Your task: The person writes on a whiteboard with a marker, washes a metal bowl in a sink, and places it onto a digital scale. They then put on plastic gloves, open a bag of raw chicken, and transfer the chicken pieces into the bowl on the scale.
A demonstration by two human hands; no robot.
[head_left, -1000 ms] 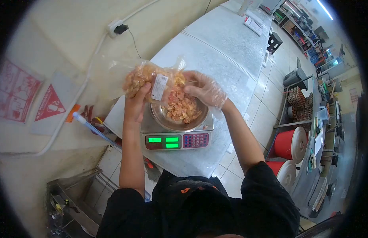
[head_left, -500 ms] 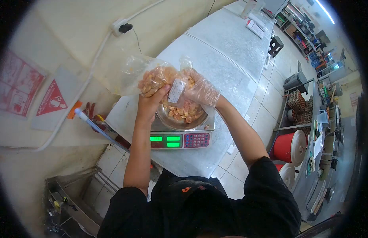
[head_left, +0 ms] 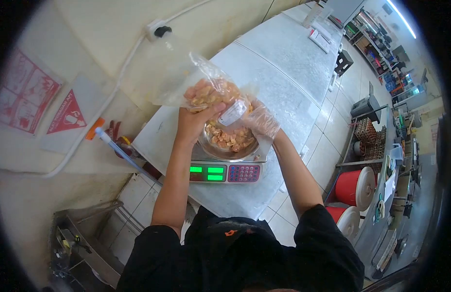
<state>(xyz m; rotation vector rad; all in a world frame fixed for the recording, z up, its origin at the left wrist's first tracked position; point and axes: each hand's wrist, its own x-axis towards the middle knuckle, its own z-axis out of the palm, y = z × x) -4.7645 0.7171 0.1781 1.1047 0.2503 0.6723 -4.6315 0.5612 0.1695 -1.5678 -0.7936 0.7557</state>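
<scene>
My bare left hand grips a clear plastic bag of pinkish-yellow food pieces, with its thumb across the front beside a white label. In a thin clear glove, my right hand holds the bag's other side; its fingertips are partly hidden by plastic. Beneath the bag is a round metal bowl containing similar pieces. The bowl rests on a digital scale with green lit displays and a keypad.
A long white table extends away under the scale. The wall with a power plug is at left. Red buckets with pale lids and stacked egg trays stand at right. A blue-white pole leans at left.
Both hands have moved right with the bag. The bag has tilted, its loose plastic end now pointing up and left, and its label has turned.
</scene>
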